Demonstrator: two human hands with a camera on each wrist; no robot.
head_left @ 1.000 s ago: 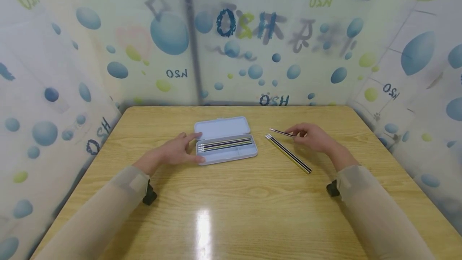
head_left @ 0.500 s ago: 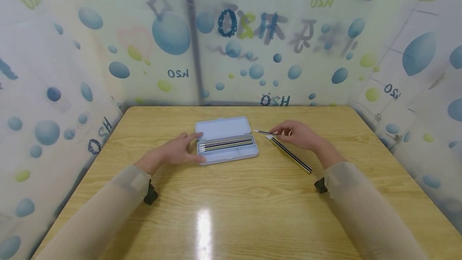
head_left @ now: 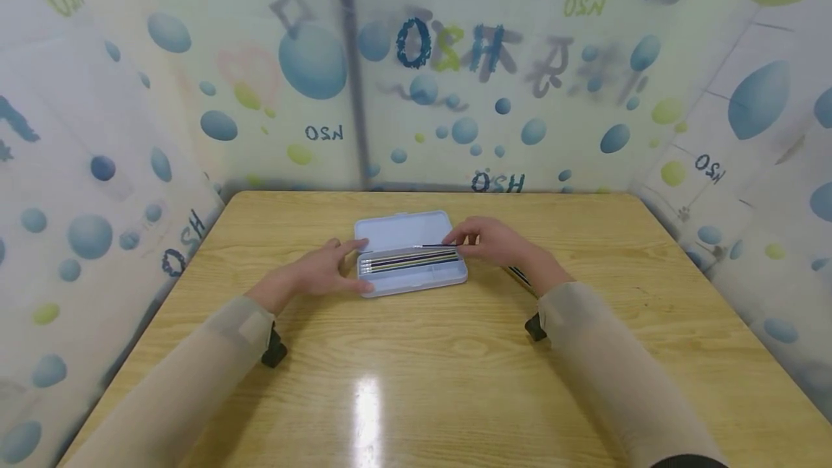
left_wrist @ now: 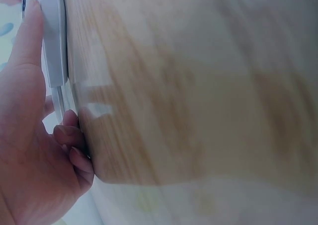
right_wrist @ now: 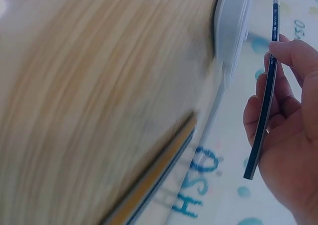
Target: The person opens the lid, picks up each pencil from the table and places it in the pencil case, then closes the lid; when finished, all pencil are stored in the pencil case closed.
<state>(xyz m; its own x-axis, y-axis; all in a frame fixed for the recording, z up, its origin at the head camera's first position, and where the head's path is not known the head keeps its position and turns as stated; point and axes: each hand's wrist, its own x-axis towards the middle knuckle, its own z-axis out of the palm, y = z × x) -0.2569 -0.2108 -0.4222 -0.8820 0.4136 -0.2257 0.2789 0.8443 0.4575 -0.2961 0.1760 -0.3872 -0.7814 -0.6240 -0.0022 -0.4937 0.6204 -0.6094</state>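
At the centre of the head view our right hand [head_left: 494, 243] pinches a dark pencil [head_left: 434, 246] over the open pencil case [head_left: 409, 258]; our left hand [head_left: 321, 273], fingers loosely straight, rests against the case's left end on the table [head_left: 416, 367].

Right hand [head_left: 495, 243] carried its pencil [head_left: 434, 246] (pinched) over the case [head_left: 406, 230].

loose pencils [head_left: 520, 275] on table mostly hidden behind right hand [head_left: 497, 243]; both wrist views motion-blurred.
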